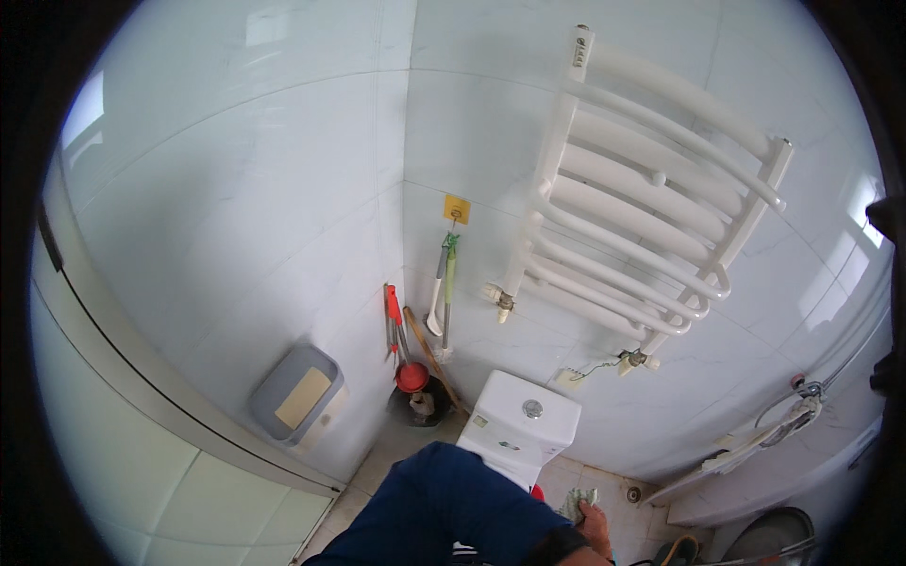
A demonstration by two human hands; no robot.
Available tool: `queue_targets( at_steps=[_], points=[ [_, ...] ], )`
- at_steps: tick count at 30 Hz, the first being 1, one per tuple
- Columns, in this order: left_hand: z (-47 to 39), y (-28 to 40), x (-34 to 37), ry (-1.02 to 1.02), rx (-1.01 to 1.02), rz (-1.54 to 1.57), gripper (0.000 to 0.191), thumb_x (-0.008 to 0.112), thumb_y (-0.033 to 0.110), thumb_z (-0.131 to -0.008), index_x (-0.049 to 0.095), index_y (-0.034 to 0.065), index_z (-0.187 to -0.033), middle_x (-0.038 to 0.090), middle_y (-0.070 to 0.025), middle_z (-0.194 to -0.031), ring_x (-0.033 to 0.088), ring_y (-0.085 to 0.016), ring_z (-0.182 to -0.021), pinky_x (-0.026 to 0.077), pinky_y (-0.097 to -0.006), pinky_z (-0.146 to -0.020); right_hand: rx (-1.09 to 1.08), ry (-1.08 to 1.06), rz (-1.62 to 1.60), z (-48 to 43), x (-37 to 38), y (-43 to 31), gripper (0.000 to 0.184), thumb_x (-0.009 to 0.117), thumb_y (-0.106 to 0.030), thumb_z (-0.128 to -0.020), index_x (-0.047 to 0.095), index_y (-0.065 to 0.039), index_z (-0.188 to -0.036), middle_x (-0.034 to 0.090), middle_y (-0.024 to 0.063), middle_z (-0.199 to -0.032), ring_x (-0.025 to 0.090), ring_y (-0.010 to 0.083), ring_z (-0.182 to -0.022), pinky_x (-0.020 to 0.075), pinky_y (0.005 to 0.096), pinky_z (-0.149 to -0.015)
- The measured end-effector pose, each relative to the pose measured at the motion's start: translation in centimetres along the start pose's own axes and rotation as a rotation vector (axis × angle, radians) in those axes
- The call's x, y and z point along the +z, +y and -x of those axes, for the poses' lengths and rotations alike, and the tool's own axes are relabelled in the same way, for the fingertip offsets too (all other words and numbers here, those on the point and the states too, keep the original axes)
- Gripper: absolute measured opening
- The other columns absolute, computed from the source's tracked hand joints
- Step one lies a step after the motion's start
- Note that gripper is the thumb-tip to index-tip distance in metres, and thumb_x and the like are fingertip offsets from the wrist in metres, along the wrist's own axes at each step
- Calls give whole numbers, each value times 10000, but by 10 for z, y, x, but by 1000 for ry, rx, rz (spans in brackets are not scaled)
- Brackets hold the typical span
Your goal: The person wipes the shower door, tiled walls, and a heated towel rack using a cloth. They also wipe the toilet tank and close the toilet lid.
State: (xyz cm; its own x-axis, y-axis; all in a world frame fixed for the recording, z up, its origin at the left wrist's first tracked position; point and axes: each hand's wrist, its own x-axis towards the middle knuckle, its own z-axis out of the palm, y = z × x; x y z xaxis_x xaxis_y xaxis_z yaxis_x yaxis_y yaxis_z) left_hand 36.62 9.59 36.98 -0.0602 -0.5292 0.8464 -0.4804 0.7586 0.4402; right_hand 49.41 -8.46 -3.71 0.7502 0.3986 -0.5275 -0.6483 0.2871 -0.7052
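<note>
One of my hands, apparently the right, is low in the picture, right of a dark blue-clad leg or sleeve. Its fingers grip a crumpled patterned cloth, light green and white, over the tiled floor. My left hand is out of view. Just beyond the dark blue clothing stands a white toilet, its cistern lid closed with a round flush button on top. Part of a red object shows beside the toilet base.
A white towel radiator hangs on the tiled wall. Brushes hang from a yellow hook; a red plunger and black bin occupy the corner. A grey holder is at left, a floor drain and shower hose at right.
</note>
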Motion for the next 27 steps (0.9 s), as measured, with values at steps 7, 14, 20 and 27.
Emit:
queue_targets(
  at_steps=[7, 14, 20, 27],
  points=[
    [-30, -11, 18, -91, 12, -2, 398, 643, 213, -1006, 621, 120, -1392, 472, -191, -1537, 439, -365, -1415, 351, -465, -1171, 0, -13, 93, 12, -1, -12, 236, 588, -148, -1004, 624, -4, -1188, 697, 133, -1077, 705, 319, -969, 593, 504, -833],
    [-54, -41, 31, -147, -6, 19, 387, 641, 216, -1007, 625, 111, -1379, 484, -194, -1519, 452, -368, -1394, 362, -464, -1155, -24, 20, 93, -2, -34, -20, 230, 596, -174, -1003, 637, 4, -1144, 696, 137, -1016, 705, 323, -921, 587, 502, -791],
    [-69, -60, 35, -160, -35, 12, 377, 639, 219, -1009, 629, 104, -1368, 494, -197, -1504, 464, -371, -1376, 372, -464, -1142, -35, 24, 128, -20, -88, -13, 235, 603, -196, -1002, 647, 10, -1107, 695, 140, -963, 705, 327, -880, 582, 500, -755],
    [-78, -75, 39, -168, -55, 9, 367, 638, 222, -1010, 634, 95, -1355, 506, -200, -1486, 478, -374, -1355, 383, -463, -1126, -81, 3, 52, -22, -123, -1, 221, 609, -188, -1003, 646, 14, -1086, 695, 159, -944, 712, 325, -863, 586, 499, -719]
  ],
)
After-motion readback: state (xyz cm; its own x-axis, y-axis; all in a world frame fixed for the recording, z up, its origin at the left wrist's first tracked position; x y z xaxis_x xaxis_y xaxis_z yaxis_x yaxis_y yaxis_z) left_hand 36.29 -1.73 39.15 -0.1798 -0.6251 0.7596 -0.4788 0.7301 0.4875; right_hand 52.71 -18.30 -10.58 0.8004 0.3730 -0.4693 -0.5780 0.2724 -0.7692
